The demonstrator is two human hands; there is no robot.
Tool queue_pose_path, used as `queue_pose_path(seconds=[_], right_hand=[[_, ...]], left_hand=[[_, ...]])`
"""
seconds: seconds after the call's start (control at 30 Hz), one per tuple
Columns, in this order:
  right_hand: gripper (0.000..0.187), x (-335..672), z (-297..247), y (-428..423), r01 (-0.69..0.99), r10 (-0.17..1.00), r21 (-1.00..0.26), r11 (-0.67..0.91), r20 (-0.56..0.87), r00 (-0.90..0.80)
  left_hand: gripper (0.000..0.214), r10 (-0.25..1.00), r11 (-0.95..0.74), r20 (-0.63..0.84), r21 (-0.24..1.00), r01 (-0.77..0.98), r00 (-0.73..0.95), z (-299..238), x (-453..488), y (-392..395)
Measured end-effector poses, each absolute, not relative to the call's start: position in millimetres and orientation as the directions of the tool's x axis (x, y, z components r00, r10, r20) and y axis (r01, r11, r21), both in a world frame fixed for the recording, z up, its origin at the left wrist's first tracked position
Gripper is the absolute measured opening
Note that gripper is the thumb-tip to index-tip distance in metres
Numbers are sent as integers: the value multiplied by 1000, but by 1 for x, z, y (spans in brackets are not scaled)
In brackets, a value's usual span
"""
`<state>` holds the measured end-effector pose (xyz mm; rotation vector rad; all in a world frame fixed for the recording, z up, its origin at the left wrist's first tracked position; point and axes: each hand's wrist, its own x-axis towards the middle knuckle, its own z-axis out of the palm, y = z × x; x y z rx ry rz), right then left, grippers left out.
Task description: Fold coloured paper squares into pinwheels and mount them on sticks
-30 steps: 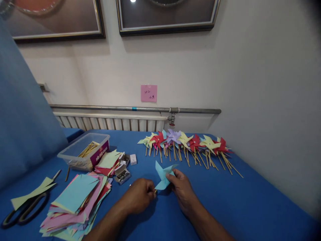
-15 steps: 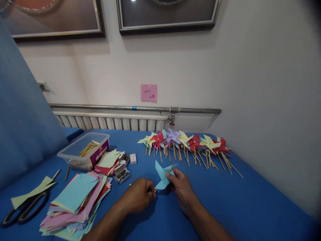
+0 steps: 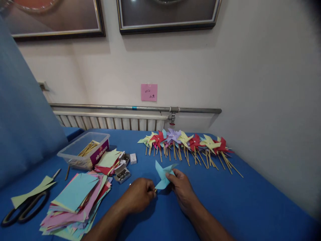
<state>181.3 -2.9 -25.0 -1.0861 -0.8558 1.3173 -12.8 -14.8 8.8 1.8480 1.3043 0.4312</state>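
Note:
A light-blue paper pinwheel (image 3: 162, 180) is held over the blue tabletop, its blades folded toward the centre. My right hand (image 3: 181, 185) pinches it at the middle, thumb in front and fingers behind. My left hand (image 3: 141, 194) is closed on a thin wooden stick (image 3: 155, 190), of which only a short bit shows by the pinwheel's lower left blade. The fingers hide the rest of the stick. Left of my hands sits an opened small box of metal pushpins (image 3: 122, 175), with a second pin box (image 3: 125, 159) behind it.
Several finished pinwheels (image 3: 195, 142) lie in a row at the back right. On the left are a plastic tub (image 3: 72, 162) of sticks, a stack of coloured paper (image 3: 75, 197), smaller sheets (image 3: 109, 160), and scissors (image 3: 32, 209) under a pale-green scrap (image 3: 32, 194). A radiator (image 3: 112, 121) runs behind.

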Motion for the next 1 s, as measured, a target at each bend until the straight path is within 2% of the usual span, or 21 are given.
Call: queue_pose_path(seconds=[0.23,0.37,0.47,0.57,0.77,1.0], right_hand=[[36,180,-19,-6,-347,987,-933,-89,-128,91],[51,180,-11,-10,-432,991,-900,-56,-104,89],[58,178,-12,-9,-460,985,-886,-65,-132,114],[55,174,-20,-8,-368,988,-926,-81,-123,92],[44,165,-27,-12,-137,998,-991,1,11,-68],[27,163,-22,-17,-103,996,-995,12,22,-88]], left_hand=[[8,903,-127,-155,796,592,402,5,-12,-14],[16,928,-6,-137,924,382,346,0,-11,-7],[24,940,66,-137,972,227,312,0,-11,-3],[30,933,118,-163,981,155,321,0,-9,-1],[41,927,176,-195,980,90,321,-5,-2,-2],[40,927,191,-217,975,112,307,-11,4,-4]])
